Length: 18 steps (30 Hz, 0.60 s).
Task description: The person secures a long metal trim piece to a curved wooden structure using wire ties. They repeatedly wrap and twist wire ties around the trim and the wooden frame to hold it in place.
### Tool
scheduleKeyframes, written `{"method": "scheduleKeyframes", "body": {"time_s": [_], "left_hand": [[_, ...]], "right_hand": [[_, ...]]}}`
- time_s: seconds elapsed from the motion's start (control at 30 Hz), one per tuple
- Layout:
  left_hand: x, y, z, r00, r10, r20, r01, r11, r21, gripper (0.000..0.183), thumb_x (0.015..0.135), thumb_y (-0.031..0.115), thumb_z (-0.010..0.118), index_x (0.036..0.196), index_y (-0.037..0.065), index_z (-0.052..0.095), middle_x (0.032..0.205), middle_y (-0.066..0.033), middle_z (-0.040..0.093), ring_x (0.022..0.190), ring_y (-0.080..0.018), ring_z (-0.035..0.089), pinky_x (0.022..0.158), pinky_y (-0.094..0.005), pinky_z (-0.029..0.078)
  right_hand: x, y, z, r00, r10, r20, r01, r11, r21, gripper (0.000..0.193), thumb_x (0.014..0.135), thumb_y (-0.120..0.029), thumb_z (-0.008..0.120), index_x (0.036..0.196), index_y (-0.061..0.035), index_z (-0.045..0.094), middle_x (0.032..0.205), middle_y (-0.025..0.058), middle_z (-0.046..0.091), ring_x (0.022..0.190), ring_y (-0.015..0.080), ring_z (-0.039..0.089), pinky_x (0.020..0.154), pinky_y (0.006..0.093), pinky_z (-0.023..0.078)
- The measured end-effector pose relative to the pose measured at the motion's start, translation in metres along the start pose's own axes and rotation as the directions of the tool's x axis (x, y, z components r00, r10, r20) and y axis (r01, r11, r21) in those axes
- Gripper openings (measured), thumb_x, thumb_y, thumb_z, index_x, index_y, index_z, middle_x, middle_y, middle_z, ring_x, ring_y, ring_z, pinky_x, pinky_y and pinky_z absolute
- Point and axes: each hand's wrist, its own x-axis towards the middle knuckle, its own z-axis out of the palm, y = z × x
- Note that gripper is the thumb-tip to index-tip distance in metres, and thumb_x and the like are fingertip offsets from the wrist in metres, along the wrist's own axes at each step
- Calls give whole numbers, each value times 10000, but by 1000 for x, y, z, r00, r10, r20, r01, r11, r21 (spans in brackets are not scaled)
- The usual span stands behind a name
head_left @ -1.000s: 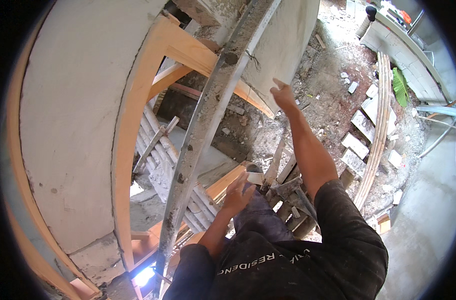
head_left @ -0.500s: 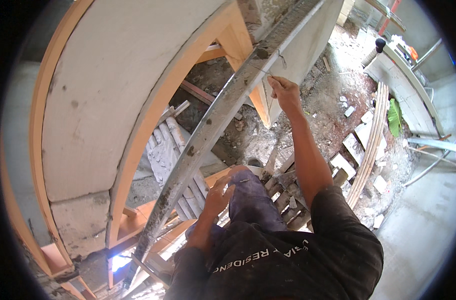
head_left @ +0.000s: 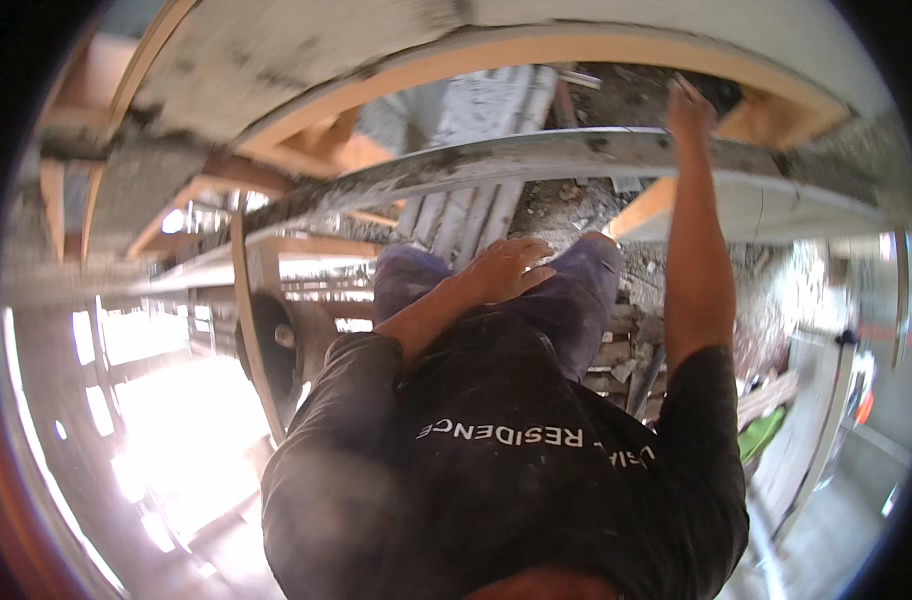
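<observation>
My right hand (head_left: 690,112) is raised on a straight arm, just past the long grey mortar-stained beam (head_left: 496,158). Its fingers are pinched together; what they hold, if anything, is too small and blurred to name. Beyond the beam curves an orange-brown wooden frame (head_left: 536,46) along a pale plastered panel (head_left: 626,14). My left hand (head_left: 504,270) lies palm down over my thighs, fingers apart, holding nothing. A thin dark wire (head_left: 761,213) hangs against the panel on the near side of the beam, right of my right arm.
Dusty pale planks (head_left: 476,212) run beneath the beam in front of my knees. Rubble lies on the ground below. At left are an upright wooden strip (head_left: 248,320), a black round object (head_left: 274,335) and glaring openings. A green leaf (head_left: 761,434) lies by a low wall (head_left: 804,405) at right.
My view has swung left, so the beam now crosses level ahead of me. My right hand stays raised and pinched at the beam. My left hand has shifted inward across my thighs.
</observation>
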Motion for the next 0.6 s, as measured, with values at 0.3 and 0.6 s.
{"method": "scheduleKeyframes", "body": {"time_s": [0.3,0.6], "left_hand": [[-118,-108,-54,410,-610,-677,525,766,-372,266,836,266,550,929,23,608,966,-155,607,894,-302,588,788,-350,449],[-139,-208,-76,196,-854,-481,234,517,-823,321,841,155,534,1103,-31,544,871,-137,609,762,-219,583,702,-325,455]], "right_hand": [[-107,-72,19,975,-32,-221,17,997,-70,315,803,-285,534,998,-60,638,1024,143,611,945,314,570,841,401,418],[-249,-211,127,655,-426,624,94,865,492,286,853,-290,549,1007,-58,616,945,150,619,870,263,606,771,363,468]]}}
